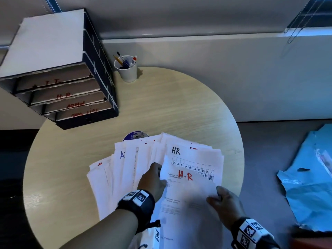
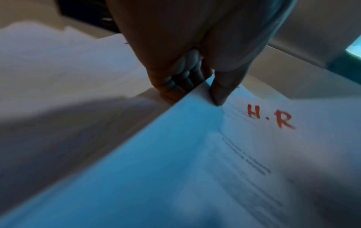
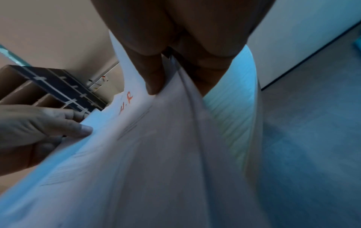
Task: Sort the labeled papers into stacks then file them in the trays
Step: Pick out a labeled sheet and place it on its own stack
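A white sheet marked "H.R" in red (image 1: pixel 186 191) is lifted above a fanned pile of labeled papers (image 1: pixel 125 169) on the round table (image 1: pixel 179 108). My left hand (image 1: pixel 152 180) pinches its left edge, thumb on top (image 2: pixel 218 94) and fingers underneath. My right hand (image 1: pixel 224 203) pinches the sheet's right edge together with other sheets below, thumb on top (image 3: pixel 154 80). Under it lies a sheet marked "HR" in black (image 1: pixel 195 157). The dark tray stack (image 1: pixel 100 83) at back left has trays labeled I.T., H.R., ADMIN and one more.
A white cup of pens (image 1: pixel 126 71) stands beside the trays. A round printed disc (image 1: pixel 135 136) peeks from behind the pile. Crumpled blue wrapping (image 1: pixel 309 180) lies on the floor to the right. A grey wall runs behind the table.
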The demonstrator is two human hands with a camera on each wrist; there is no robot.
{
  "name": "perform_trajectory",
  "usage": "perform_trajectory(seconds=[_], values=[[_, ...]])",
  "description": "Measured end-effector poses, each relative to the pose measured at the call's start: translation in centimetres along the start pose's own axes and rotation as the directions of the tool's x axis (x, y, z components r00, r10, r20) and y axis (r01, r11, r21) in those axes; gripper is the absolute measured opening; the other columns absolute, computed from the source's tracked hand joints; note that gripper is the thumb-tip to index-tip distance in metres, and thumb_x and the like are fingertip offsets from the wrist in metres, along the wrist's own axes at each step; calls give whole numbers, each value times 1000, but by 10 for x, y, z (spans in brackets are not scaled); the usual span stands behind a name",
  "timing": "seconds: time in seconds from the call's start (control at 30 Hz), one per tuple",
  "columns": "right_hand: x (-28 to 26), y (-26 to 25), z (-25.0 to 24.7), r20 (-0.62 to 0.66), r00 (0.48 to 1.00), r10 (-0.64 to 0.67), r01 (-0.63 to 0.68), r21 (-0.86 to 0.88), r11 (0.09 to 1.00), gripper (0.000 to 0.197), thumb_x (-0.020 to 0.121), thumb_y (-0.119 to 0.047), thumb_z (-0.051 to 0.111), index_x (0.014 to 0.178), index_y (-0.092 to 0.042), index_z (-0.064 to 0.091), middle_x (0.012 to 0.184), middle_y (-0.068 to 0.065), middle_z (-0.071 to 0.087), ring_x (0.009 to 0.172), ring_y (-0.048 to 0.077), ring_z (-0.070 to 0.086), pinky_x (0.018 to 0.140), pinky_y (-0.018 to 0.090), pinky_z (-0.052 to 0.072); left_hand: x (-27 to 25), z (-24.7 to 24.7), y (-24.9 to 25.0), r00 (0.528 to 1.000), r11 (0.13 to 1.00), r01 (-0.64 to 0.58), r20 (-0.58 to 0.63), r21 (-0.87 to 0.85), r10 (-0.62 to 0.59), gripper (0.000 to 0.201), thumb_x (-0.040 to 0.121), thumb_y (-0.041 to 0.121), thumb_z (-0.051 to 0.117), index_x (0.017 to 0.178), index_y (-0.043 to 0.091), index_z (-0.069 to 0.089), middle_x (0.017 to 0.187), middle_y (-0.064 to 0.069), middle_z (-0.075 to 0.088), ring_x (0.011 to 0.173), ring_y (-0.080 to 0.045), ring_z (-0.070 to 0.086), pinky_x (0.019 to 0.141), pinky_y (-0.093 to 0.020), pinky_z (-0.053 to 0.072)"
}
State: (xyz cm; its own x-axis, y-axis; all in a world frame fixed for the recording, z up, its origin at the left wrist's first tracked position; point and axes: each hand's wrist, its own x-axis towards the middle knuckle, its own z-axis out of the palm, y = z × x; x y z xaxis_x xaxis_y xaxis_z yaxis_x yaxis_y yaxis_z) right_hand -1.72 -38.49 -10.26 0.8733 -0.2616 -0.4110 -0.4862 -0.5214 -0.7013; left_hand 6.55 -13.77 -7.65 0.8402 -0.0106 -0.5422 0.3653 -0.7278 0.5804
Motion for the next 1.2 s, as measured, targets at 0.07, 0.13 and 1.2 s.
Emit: perform_trajectory(seconds=[0.07,0.13,1.2], values=[[-2,-2,1,-23,998,-64,64,-13,998,20,70,-11,80,64,-23,65,69,-13,64,62,2,59,59,11,41,-6,-6,-12,1000,992,-17,-27,-126,14,25,93,17,62,111,31,53,114,8,69,98,-17,65,87,-31,53],[-3,-4,1,-57,994,-90,91,1,996,16,70,-7,82,68,-17,70,85,-13,67,74,-3,63,62,4,41,-11,-12,-26,997,979,-61,-62,-195,49,18,93,16,61,99,34,59,102,13,70,93,-14,65,84,-30,54],[-6,-11,-4,241,951,-191,235,-166,958,36,70,-13,79,52,-31,55,82,-49,54,71,-11,56,62,9,40,-22,-11,-19,964,992,-111,-236,62,123,29,86,34,72,113,25,69,113,10,44,112,-12,44,99,-27,49]])
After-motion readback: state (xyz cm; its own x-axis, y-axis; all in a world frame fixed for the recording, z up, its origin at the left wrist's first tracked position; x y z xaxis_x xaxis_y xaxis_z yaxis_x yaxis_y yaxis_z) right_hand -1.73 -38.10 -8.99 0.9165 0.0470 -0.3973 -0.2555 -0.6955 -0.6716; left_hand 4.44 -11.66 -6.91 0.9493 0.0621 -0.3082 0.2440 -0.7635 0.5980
